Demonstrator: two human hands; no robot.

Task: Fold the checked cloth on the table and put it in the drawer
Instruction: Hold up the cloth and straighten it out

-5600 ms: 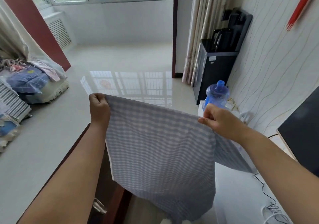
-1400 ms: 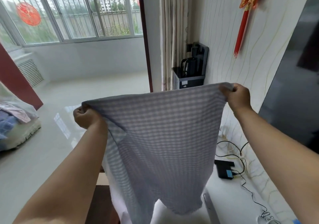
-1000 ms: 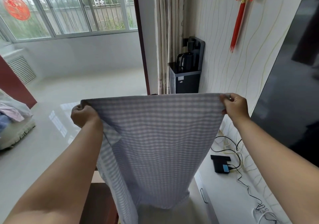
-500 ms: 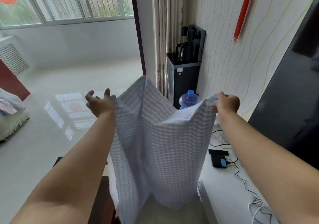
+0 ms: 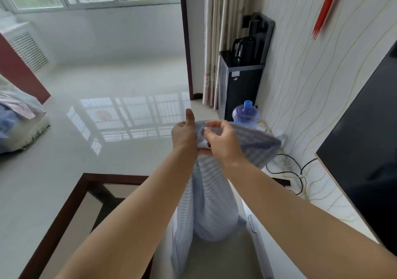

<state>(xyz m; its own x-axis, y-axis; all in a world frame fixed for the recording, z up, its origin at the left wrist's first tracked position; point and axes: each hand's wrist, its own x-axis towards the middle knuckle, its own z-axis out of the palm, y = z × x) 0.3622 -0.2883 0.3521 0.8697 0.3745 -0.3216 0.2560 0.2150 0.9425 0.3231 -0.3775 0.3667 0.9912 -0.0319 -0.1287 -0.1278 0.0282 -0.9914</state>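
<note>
The blue-and-white checked cloth [image 5: 211, 197] hangs in the air in front of me, doubled over lengthwise, with its lower end near the floor. My left hand [image 5: 184, 134] and my right hand [image 5: 222, 140] meet at its top edge. Both pinch the upper corners together, the left thumb pointing up. A fold of the cloth bulges out to the right of my right hand. No drawer is visible in this view.
A dark wood-framed glass table [image 5: 86, 205] stands low on the left. A white cabinet top [image 5: 318, 212] with black cables [image 5: 287, 171] runs along the right wall under a dark screen [image 5: 365, 154]. A blue water jug [image 5: 246, 115] and a black dispenser [image 5: 240, 81] stand beyond.
My hands have come together from wide apart, bringing the two top corners of the cloth against each other. The spread cloth now hangs folded in half, and my view has tilted down.
</note>
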